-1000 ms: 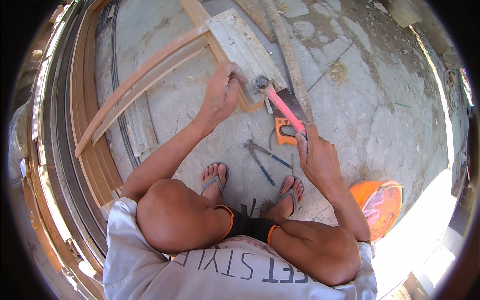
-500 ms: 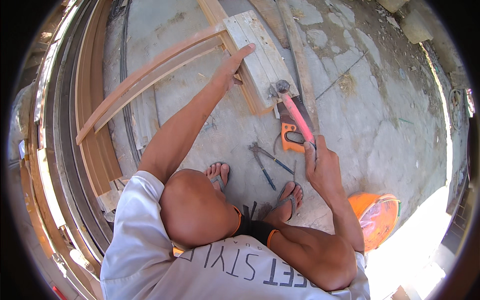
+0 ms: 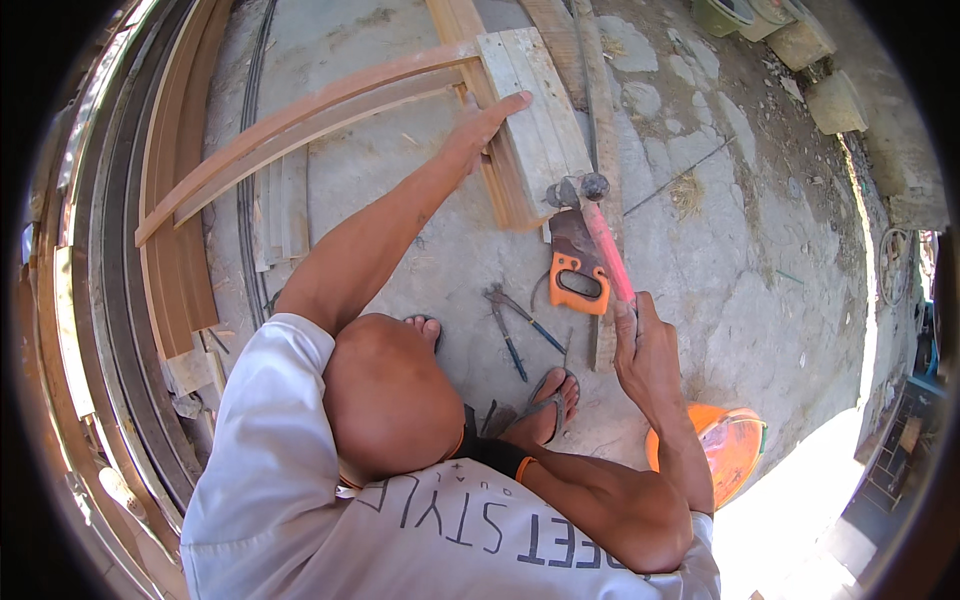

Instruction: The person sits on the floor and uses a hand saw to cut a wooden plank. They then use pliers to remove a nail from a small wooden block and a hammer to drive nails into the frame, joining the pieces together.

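Observation:
My left hand (image 3: 480, 132) is closed round the edge of a wooden frame (image 3: 507, 180), one finger lying across the pale, weathered board (image 3: 540, 105) on its top. A long, slightly curved-looking timber rail (image 3: 300, 120) runs off to the left from that joint. In my right hand (image 3: 650, 350) is a hammer (image 3: 608, 250) with a pink handle, gripped low. Its rounded metal head hovers by the near end of the board; whether it touches cannot be told. Below it lies a handsaw (image 3: 580, 288) with an orange handle. Pincers (image 3: 515, 335) with dark blue handles rest between my feet and the frame.
An orange bucket (image 3: 735, 445) stands beside my right forearm. Long planks (image 3: 165, 250) and dark beams (image 3: 110, 250) are stacked along the left. More old boards (image 3: 605, 110) lie beyond the saw. Pale containers (image 3: 835, 103) sit at the far right on the cracked concrete floor (image 3: 740, 260).
The hammer head has shifted right and nearer, off the board's end. My left hand keeps its hold on the frame. The whole view has turned slightly.

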Demonstrator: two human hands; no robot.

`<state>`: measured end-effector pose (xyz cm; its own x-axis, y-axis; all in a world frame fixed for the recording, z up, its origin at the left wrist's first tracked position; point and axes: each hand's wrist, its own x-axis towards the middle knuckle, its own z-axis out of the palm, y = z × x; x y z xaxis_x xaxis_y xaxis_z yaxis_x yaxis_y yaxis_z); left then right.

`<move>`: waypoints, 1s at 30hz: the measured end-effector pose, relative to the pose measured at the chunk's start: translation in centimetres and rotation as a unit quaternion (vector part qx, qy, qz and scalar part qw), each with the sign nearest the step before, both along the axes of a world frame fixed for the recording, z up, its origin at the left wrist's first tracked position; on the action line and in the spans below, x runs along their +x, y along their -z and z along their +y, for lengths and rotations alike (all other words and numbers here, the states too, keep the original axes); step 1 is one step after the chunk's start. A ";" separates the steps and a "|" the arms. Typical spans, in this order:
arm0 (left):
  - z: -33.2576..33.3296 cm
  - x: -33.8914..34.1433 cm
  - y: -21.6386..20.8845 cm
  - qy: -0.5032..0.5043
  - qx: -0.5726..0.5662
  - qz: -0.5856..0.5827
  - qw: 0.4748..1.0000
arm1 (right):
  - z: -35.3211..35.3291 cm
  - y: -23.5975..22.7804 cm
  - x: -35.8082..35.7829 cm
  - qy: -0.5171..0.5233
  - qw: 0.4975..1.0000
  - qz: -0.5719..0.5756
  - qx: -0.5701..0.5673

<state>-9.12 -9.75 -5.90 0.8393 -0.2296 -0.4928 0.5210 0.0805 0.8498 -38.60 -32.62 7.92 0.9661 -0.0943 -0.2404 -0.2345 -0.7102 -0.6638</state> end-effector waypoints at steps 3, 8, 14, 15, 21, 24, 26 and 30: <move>1.4 0.0 -0.1 -0.011 0.024 -0.006 1.000 | 0.1 -1.8 -0.4 0.042 0.993 -0.079 0.077; 0.3 -0.4 -0.7 -0.018 -0.006 -0.028 0.999 | 3.1 -5.7 -0.3 0.209 0.812 -0.420 0.347; 0.6 -0.4 -0.1 -0.021 0.035 -0.010 0.999 | 0.3 3.9 -0.4 -0.021 0.999 -0.028 -0.016; 0.8 -0.3 -0.6 -0.021 0.030 -0.013 0.999 | 0.2 2.1 -0.1 -0.017 1.000 -0.024 -0.008; 0.3 -0.9 -2.5 0.006 0.006 -0.012 1.000 | -0.2 1.5 -3.1 0.102 0.978 -0.082 0.162; 1.2 -0.4 -1.1 -0.003 0.030 -0.019 0.999 | -0.6 3.4 -3.7 0.134 0.963 -0.081 0.219; 2.0 -2.5 -0.4 -0.073 0.098 -0.070 0.990 | -0.5 4.8 -5.3 0.169 0.950 -0.067 0.253; 8.2 -11.0 4.4 0.134 0.350 -0.250 0.893 | -1.6 6.8 -8.3 0.212 0.943 -0.010 0.255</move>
<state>-20.16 -1.57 -10.27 0.9555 -0.2390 -0.1730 -0.0179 -0.6320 0.7747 -46.92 -34.21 1.15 0.8717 -0.3510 -0.3418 -0.4105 -0.1424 -0.9007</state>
